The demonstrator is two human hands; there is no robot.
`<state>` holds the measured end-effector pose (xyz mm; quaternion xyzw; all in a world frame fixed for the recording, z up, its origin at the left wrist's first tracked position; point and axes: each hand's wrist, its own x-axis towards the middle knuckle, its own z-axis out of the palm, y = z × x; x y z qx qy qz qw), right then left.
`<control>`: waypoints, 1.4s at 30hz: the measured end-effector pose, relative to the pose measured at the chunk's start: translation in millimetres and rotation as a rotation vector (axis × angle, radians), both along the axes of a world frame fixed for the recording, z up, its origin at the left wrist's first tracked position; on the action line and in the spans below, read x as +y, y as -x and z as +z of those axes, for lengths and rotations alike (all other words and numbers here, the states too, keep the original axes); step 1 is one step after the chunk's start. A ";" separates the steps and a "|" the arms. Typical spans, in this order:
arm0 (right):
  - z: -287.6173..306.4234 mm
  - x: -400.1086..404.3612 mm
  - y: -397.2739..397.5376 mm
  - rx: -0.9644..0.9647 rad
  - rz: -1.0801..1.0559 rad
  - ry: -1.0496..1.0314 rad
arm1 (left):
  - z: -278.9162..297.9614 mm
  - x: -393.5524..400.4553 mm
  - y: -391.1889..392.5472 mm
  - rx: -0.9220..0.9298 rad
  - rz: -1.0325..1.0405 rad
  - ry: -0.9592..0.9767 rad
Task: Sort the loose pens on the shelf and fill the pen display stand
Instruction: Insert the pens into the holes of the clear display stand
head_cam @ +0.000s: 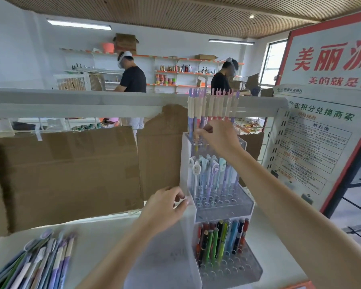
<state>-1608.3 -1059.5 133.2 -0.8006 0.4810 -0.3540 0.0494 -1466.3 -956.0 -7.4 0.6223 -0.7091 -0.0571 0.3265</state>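
A clear acrylic pen display stand with three stepped tiers stands on the white shelf. Its top tier holds tall pastel pens with beige caps, the middle tier holds pens with round charm tops, and the bottom tier holds coloured pens. My right hand is at the top tier and pinches a pen there, its tip over the holes. My left hand grips the stand's left wall. A pile of loose pens lies at the lower left of the shelf.
Brown cardboard sheets line the shelf back behind the stand. A red-framed poster board leans at the right. Beyond the shelf rail, two people stand at far wall shelving.
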 end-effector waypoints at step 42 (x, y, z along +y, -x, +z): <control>-241.4 148.8 -124.3 0.235 0.545 -0.492 | -120.7 116.5 -145.8 -0.366 1.011 -0.613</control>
